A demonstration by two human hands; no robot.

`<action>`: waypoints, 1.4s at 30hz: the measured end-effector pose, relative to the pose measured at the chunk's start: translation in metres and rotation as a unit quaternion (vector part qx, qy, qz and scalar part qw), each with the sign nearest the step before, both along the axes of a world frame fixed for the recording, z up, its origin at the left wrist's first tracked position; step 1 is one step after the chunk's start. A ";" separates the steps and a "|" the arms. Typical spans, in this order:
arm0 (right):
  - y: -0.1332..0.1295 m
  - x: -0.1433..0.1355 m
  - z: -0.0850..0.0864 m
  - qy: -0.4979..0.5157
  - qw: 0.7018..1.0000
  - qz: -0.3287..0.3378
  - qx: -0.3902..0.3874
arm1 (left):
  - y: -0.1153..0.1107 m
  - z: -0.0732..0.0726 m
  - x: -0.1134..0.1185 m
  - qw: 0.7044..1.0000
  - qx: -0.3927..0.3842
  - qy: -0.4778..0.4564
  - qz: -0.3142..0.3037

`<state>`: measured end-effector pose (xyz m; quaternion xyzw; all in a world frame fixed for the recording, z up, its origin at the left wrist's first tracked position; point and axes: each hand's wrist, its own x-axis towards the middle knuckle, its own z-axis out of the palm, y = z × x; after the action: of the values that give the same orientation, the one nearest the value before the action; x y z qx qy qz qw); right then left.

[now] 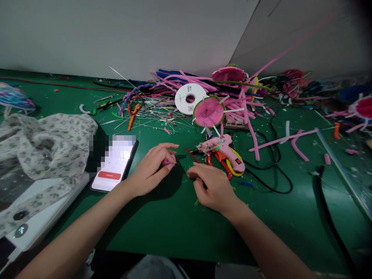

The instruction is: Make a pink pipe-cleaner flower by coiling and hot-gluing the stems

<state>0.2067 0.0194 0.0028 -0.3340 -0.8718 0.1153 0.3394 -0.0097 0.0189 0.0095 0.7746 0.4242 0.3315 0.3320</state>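
Between the thumb and fingers of my left hand (152, 166) is a small pink fuzzy piece (169, 160), partly covered by the fingers. My right hand (213, 188) is closed just to the right, its fingers curled in; anything inside them is hidden. Beside the right hand lies a pink hot glue gun (228, 150) on its side, with orange and yellow tool handles (222, 162) partly under it. A pink coiled disc with a green rim (209, 111) and white tabs leans behind the glue gun.
A lit phone (114, 164) lies left of my hands. Patterned cloth (48, 147) covers a white device at far left. A white spool (187, 100), pink fuzzy stems (255, 139) and thin wires crowd the back. Black cable (280, 190) loops across the right on the green table (162, 228).
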 end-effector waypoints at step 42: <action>-0.005 -0.022 -0.008 0.076 0.976 -0.053 -0.195 | -0.004 0.001 -0.004 0.995 -0.034 -0.041 -0.089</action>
<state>0.1847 0.0141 -0.0052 -0.4300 -0.7851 0.2902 0.3384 -0.0141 0.0150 0.0100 0.7833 0.3505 0.3179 0.4032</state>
